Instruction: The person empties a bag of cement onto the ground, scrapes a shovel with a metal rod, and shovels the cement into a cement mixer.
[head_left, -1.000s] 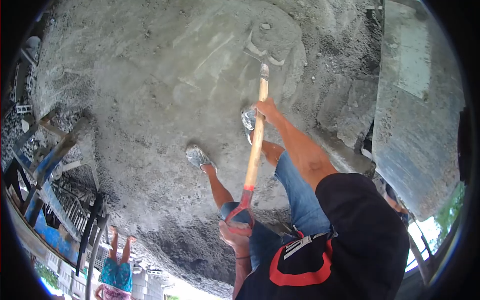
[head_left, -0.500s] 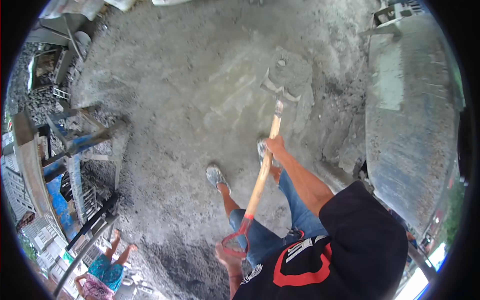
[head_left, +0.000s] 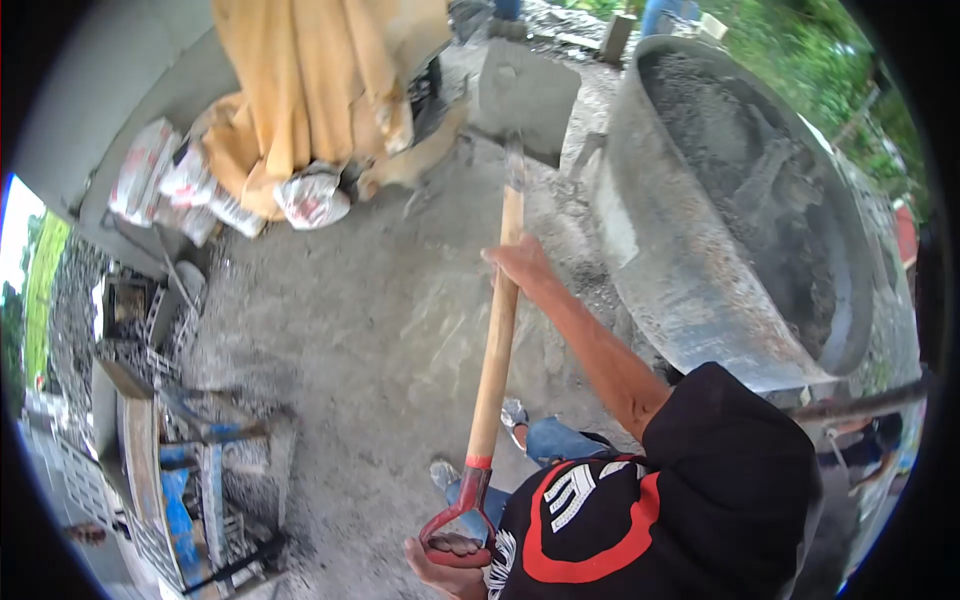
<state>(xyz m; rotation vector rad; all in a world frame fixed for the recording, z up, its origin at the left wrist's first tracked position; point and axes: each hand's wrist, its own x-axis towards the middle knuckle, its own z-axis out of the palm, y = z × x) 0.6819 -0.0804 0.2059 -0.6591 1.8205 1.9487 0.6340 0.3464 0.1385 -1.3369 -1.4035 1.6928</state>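
Note:
A long-handled shovel [head_left: 497,330] with a wooden shaft and red D-shaped grip points away from my body. Closed around the upper shaft, below the blade, is my right hand [head_left: 522,262]. My left hand [head_left: 450,568] wraps the red grip close to my shirt. The shovel's blade [head_left: 525,100] is raised at the top of the view, with grey material over its face. To its right stands a large round metal mixer drum [head_left: 690,260], its wide mouth facing up and right. Grey wet mix [head_left: 770,190] lies inside the drum. Blade and drum appear apart.
Tan cloth [head_left: 300,80] hangs over white sacks [head_left: 310,198] at the upper left. A blue and rusty metal frame [head_left: 205,490] stands at lower left. Grey cement-smeared ground [head_left: 340,330] lies beneath me. A person [head_left: 865,445] is partly visible at the right edge.
The shovel blade has risen from the ground, and my hands have moved with it. My view has tilted up, bringing the drum's mouth, cloth and sacks into sight.

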